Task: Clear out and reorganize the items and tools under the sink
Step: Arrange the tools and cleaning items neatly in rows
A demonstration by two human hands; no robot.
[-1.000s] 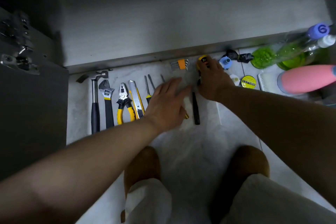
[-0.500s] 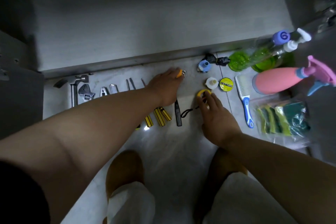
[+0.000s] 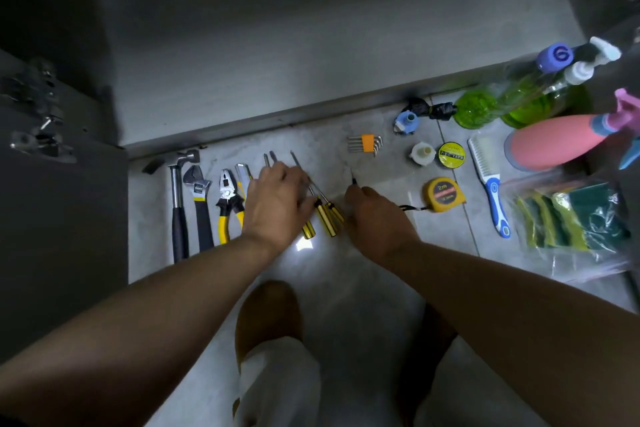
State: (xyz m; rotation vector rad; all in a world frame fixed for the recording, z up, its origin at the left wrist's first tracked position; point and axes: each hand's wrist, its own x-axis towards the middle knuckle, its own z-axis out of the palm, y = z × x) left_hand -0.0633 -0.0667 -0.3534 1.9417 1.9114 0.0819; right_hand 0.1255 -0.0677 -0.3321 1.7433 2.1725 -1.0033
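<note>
Three yellow-handled screwdrivers with thin steel shafts lie side by side on the grey tiled floor, in the middle of the tool row. The left hand lies across their shafts with bent fingers; I cannot tell if it grips one. The right hand pinches a thin dark screwdriver, its tip pointing to 12 o'clock. These tools should be light, hard and stiff, and the smooth handles can roll, so the fat handle is the best place to hold. At 9 o'clock, close by, lie yellow-handled pliers, a black-handled wrench and a steel hammer. At 3 o'clock sits a round yellow tape measure; its black strap lies near the right wrist and could snag.
</note>
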